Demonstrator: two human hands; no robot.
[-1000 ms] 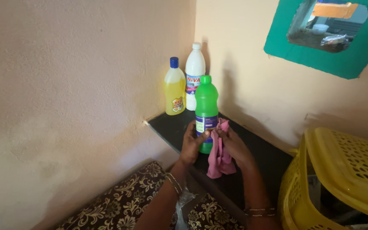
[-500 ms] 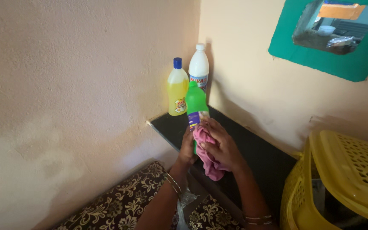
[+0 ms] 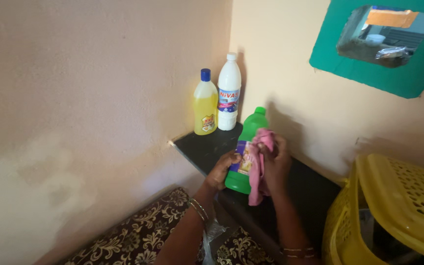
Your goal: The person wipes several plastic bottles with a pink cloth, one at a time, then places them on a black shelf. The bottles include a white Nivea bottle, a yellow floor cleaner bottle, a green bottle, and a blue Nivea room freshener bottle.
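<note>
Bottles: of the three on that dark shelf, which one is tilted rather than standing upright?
The green bottle, held tilted in both hands with a pink cloth against it. The yellow bottle and white bottle stand upright in the corner.

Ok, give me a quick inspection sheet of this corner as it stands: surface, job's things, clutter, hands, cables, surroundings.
Surface: dark stone shelf in the wall corner.
Job's things: green bottle with green cap, tilted to the right, base near the shelf's front edge; pink cloth pressed to its side.
Clutter: yellow bottle with blue cap and white bottle with white cap, upright at the back of the shelf.
Hands: left hand in a grip on the green bottle's lower body; right hand holds the pink cloth against it.
Cables: nothing seen.
Surroundings: yellow perforated plastic basket at right; floral cushion below; green-framed wall opening above.
</note>
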